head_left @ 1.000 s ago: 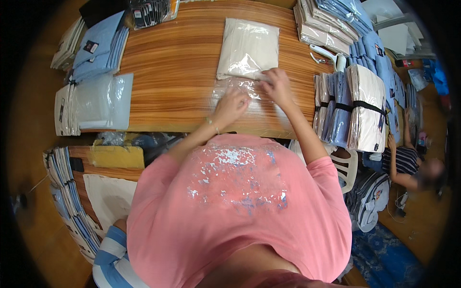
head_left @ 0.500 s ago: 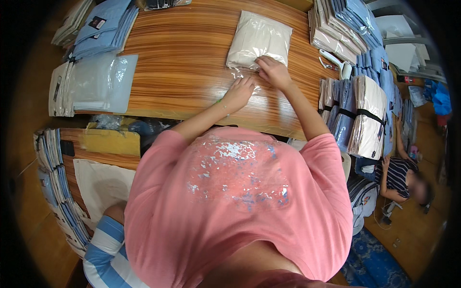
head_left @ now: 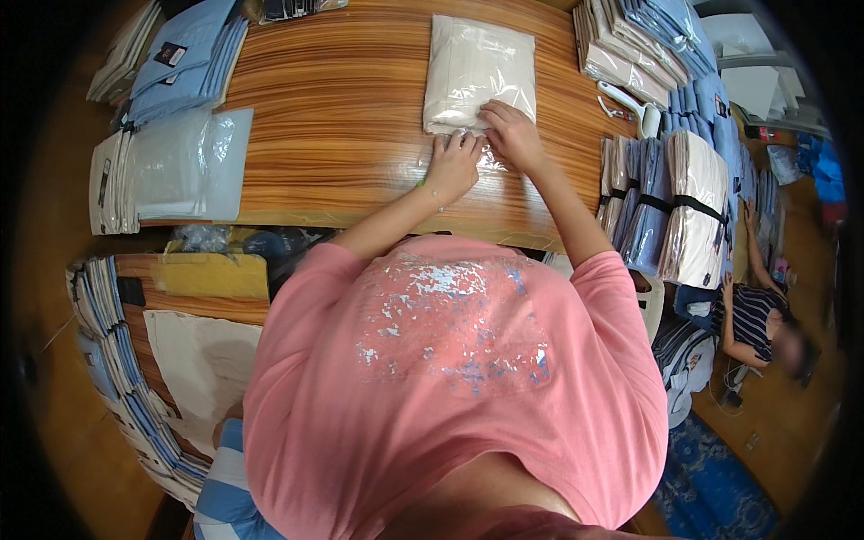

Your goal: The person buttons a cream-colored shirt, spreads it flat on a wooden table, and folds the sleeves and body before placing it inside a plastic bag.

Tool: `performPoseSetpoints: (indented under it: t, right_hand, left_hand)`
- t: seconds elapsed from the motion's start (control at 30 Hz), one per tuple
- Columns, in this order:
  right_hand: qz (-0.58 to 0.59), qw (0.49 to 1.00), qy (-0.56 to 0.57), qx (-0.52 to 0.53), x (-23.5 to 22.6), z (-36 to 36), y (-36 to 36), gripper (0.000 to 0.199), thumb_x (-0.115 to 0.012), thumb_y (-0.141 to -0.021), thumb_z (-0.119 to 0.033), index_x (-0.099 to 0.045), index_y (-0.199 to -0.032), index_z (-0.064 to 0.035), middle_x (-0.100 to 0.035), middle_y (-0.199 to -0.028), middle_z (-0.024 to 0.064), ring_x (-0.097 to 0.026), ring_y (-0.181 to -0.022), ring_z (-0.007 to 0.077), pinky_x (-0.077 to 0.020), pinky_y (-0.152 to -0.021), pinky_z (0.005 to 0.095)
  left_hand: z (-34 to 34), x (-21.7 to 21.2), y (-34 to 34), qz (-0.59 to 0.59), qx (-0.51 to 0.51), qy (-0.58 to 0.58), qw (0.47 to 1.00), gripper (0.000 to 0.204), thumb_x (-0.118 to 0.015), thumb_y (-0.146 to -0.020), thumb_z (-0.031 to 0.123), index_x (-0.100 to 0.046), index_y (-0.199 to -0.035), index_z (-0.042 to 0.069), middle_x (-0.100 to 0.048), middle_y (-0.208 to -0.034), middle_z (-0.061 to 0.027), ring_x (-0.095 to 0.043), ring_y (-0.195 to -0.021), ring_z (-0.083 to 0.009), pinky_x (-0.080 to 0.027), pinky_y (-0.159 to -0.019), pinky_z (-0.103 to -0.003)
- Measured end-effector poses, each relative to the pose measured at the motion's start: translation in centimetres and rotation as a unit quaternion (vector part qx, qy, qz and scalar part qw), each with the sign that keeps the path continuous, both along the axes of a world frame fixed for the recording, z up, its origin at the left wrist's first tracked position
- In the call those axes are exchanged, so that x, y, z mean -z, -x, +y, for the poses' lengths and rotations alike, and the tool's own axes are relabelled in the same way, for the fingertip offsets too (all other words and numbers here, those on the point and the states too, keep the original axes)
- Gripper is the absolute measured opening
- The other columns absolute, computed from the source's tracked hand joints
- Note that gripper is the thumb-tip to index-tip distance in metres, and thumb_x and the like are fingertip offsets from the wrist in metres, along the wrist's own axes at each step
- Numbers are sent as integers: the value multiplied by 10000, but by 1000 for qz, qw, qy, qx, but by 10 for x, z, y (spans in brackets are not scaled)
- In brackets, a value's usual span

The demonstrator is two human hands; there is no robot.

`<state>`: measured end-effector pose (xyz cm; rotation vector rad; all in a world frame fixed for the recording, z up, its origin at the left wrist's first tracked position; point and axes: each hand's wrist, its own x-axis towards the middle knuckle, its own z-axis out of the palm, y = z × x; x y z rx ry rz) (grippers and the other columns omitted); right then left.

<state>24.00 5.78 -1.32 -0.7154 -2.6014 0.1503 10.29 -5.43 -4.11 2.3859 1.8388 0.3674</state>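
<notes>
A cream folded garment in a clear plastic bag (head_left: 477,72) lies flat on the wooden table (head_left: 342,117). My left hand (head_left: 453,166) presses on the bag's near flap at its lower left corner. My right hand (head_left: 511,133) rests on the same near edge, fingers curled over the flap. Both hands touch the bag side by side, and the plastic flap between them is partly hidden under the fingers.
Stacks of clear bags (head_left: 171,166) and blue folded garments (head_left: 180,67) lie at the table's left. Bundled packed garments (head_left: 670,202) stand at the right, with a white tape dispenser (head_left: 630,106). Another person (head_left: 756,315) sits low at the right. More stacks (head_left: 108,360) line the left floor.
Both hands have moved forward onto the bag's near edge and drawn closer together. The head view has shifted so the bag sits nearer the top centre.
</notes>
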Motion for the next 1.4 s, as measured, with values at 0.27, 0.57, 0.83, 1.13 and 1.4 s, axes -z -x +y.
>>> performPoseSetpoints:
  t: [0.27,0.57,0.83,1.13,1.4]
  right_hand:
    - [32,992,-47,111,3,-43,1,349,-648,-738,-126,-571,-1077,-100,-545,-1135,86,-478,-1112,271,-345,-936,463]
    - [-13,994,98,53,26,-97,23,226,-575,-753,-72,-602,-977,-70,-547,-938,100,-512,-914,273,-415,-801,391]
    - [55,986,140,70,33,-99,45,79,-591,-707,-68,-596,-783,-48,-555,-850,81,-536,-846,263,-454,-743,368]
    - [-15,994,105,-6,13,-140,19,189,-582,-653,-127,-574,-830,-60,-541,-853,63,-525,-847,223,-443,-756,340]
    - [-3,997,13,71,-9,-120,-16,191,-580,-691,-84,-598,-882,-85,-561,-933,67,-522,-936,237,-398,-848,388]
  left_hand:
    - [-39,-52,46,-197,64,278,938,508,-541,-853,267,-446,-1284,14,-484,-1263,-195,-458,-1159,-335,-381,-957,-452]
    - [86,-40,40,-149,241,11,959,430,-506,-892,354,-491,-1291,196,-404,-1381,-71,-337,-1293,-266,-237,-1072,-469]
    - [102,19,38,14,290,-72,954,524,-451,-881,487,-396,-1356,273,-296,-1451,-17,-219,-1359,-209,-136,-1096,-524]
    - [96,12,43,24,285,-70,956,526,-454,-878,485,-394,-1358,278,-306,-1448,-11,-239,-1350,-205,-151,-1092,-510]
    - [95,8,43,29,283,-103,953,505,-472,-870,455,-419,-1338,274,-336,-1423,-21,-289,-1323,-206,-205,-1067,-506]
